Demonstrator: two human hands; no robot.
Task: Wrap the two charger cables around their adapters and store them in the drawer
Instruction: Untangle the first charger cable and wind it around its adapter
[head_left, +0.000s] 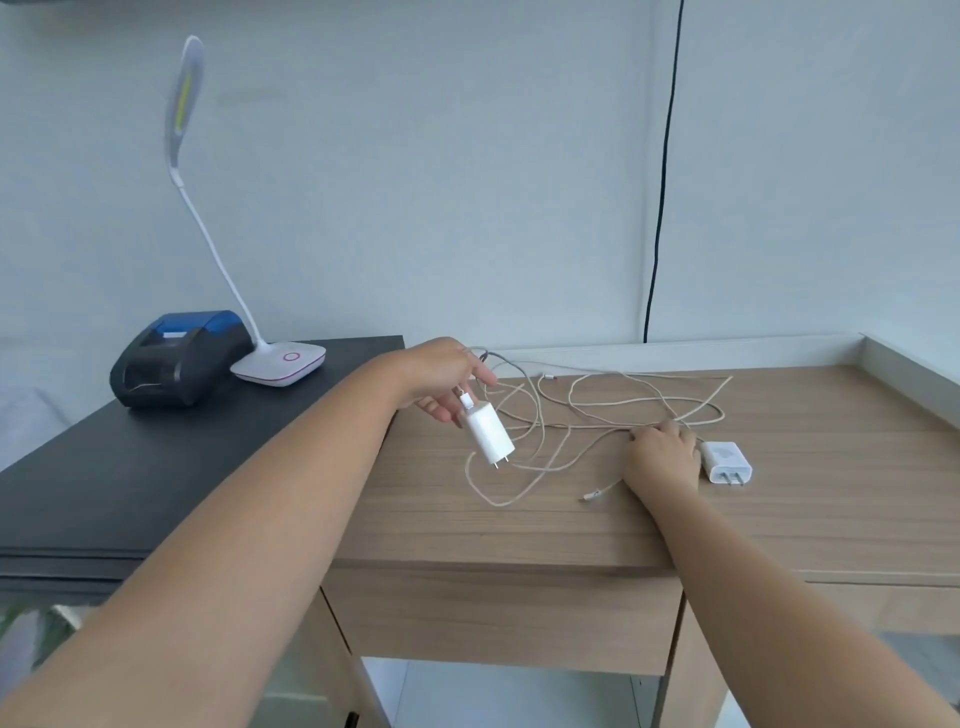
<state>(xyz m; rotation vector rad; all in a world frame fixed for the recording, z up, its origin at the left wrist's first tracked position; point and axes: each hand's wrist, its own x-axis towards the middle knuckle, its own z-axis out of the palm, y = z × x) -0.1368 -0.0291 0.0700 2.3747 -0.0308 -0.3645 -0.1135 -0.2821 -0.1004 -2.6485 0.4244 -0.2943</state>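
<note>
The left hand (441, 382) is pinching a white adapter (488, 434) above the wooden desk (519, 525); the right hand (662, 452) is gripping tangled cables (597, 402) beside the second adapter (724, 461), far right.

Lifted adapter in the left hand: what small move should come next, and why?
Probably the right hand should draw cable slack toward the lifted adapter that the left hand holds, to start winding: the cables lie tangled and unwound on the desk.
</note>
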